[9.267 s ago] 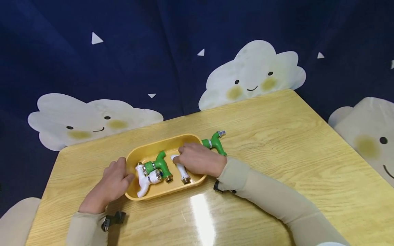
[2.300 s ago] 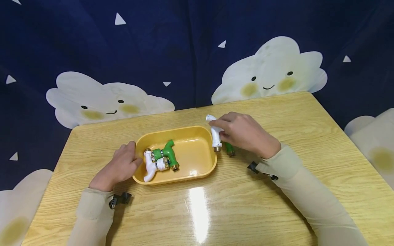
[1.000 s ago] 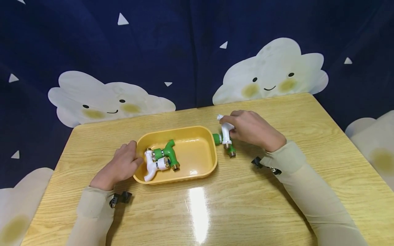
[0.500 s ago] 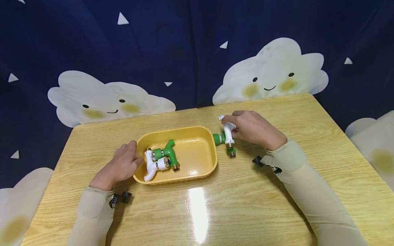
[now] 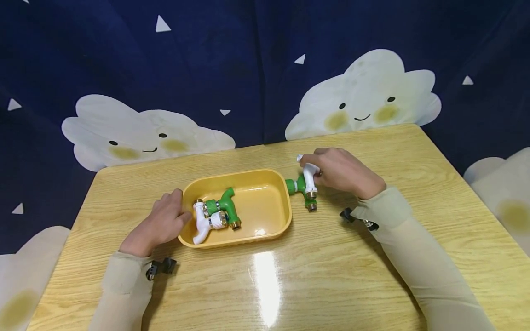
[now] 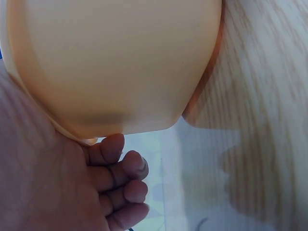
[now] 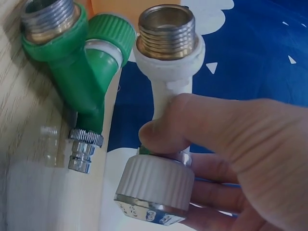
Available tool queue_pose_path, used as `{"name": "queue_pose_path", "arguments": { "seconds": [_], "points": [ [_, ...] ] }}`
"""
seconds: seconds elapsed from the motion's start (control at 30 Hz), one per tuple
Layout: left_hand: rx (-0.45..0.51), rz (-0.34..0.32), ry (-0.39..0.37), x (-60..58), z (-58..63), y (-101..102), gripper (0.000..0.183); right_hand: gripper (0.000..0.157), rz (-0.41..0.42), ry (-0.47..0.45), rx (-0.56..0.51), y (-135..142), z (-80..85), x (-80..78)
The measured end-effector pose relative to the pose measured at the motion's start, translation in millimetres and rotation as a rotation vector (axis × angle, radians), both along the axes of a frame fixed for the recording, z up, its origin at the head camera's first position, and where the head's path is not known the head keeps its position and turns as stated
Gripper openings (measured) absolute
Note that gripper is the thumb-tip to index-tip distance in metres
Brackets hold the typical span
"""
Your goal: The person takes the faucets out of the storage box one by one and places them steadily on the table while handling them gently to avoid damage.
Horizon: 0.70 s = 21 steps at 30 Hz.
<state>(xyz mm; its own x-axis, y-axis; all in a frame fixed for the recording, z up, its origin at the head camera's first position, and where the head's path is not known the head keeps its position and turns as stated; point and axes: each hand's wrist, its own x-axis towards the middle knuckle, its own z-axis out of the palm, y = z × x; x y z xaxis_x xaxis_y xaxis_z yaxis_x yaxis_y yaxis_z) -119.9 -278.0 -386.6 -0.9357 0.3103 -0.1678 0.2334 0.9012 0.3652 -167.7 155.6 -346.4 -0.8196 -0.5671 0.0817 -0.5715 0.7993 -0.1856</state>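
My right hand grips a white plastic tap by its body, to the right of the yellow basin. In the right wrist view the thumb lies across the white tap, above its ribbed knob, and its brass threaded end points up. Beside it, a green tap with a metal nozzle lies on the table, partly behind the white one in the head view. My left hand holds the basin's left rim, fingers curled outside it. In the basin lie another green tap and another white tap.
The wooden table carries the basin near its middle. Behind the far edge hangs a dark blue curtain with smiling clouds. A strip of light glares on the tabletop in front of the basin.
My right hand has lifted the white tap out of the basin and carried it right, to beside the green tap; lately it shifted slightly right. The left hand stays at the rim.
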Motion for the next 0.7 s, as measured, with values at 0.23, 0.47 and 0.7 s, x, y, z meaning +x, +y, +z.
{"name": "queue_pose_path", "arguments": {
  "seconds": [0.23,0.47,0.7],
  "points": [
    [0.004,-0.003,0.01,-0.1,1.1,2,0.014,0.027,-0.001,-0.017,0.001,6,-2.9,-3.3],
    [0.009,-0.002,0.008,-0.3,-0.5,1,0.014,0.025,-0.011,-0.036,-0.022,9,-4.8,-6.7],
    [0.006,0.005,-0.008,-0.7,0.3,1,0.015,0.023,-0.022,-0.046,-0.012,12,-7.0,-9.0]
  ]
}}
